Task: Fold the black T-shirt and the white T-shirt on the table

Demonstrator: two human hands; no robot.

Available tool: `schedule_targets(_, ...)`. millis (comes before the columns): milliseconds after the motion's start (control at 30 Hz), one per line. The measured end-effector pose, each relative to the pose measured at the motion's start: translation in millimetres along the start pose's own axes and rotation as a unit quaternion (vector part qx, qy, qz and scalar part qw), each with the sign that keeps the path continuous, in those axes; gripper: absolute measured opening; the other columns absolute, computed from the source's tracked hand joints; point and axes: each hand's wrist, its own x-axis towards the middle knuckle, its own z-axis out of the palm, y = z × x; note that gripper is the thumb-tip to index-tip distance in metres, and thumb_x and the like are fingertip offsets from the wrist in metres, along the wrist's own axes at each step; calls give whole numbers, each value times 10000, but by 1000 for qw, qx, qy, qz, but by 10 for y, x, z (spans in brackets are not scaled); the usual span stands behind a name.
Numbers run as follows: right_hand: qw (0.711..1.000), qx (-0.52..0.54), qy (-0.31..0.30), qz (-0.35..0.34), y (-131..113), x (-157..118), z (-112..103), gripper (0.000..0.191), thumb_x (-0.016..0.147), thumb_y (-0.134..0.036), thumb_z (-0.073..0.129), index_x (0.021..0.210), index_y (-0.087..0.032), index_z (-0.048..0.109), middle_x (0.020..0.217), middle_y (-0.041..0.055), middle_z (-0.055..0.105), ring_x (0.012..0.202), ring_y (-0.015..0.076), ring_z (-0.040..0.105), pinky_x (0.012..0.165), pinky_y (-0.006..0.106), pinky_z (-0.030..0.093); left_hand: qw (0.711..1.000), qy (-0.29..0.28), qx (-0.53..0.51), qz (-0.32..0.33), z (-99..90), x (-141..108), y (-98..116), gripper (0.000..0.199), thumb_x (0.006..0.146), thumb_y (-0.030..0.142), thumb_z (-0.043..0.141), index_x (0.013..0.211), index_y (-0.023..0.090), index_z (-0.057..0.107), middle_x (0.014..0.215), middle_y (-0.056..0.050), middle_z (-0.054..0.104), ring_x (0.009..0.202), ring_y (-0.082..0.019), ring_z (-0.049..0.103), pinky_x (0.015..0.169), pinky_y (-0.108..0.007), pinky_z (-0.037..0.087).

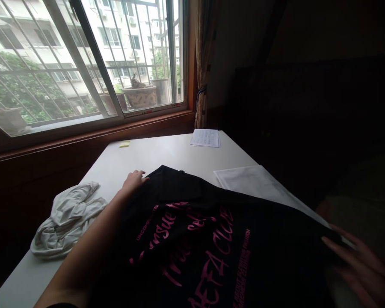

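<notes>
A black T-shirt point(259, 239) with pink lettering is spread over the near part of the white table and reaches the bottom of the view. My left hand point(134, 182) is closed on its far left edge, thumb and fingertips at the cloth. At the far right, my right hand point(359, 259) pinches the shirt's other edge between thumb and fingers; it is dim and slightly blurred. Near the shirt's far corner, a small patch of fabric is folded over. The lower part of the shirt lies in shadow.
A crumpled pale grey cloth point(70, 220) lies on the white table point(154, 152) left of my forearm. A flat translucent white bag or sheet point(244, 177) lies beyond the shirt. Papers point(205, 137) and a yellow note point(125, 144) are near the far edge, below a barred window point(128, 55).
</notes>
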Motion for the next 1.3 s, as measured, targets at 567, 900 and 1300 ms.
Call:
schedule_targets(567, 998, 42, -39, 12, -585, 669, 491, 437, 721, -407, 755, 1147, -313, 737, 1132, 65, 769, 1075, 344, 725, 819, 359, 640, 991, 50, -86, -91, -20, 530, -580, 301, 870, 377, 609, 1035, 130, 659, 1015, -129, 705, 910, -247, 649, 778, -322, 480)
schedule_targets(900, 990, 80, -108, -34, -1469, 1233, 1191, 445, 866, -214, 701, 1311, -197, 690, 1169, 95, 752, 959, 208, 728, 809, 275, 581, 979, 137, -78, -126, -237, 560, -983, 291, 904, 351, 574, 1045, 107, 649, 1058, -179, 688, 975, -285, 642, 845, -377, 489)
schedule_targets(1300, 981, -54, -163, -90, -862, 1443, 1443, 670, 696, -469, 825, 1295, -237, 633, 1304, 104, 687, 1235, 348, 635, 964, 451, 578, 990, 138, -5, -23, -248, -147, -989, 441, 871, 444, 547, 1206, 184, 668, 1271, -144, 606, 1264, -334, 522, 1143, -450, 358)
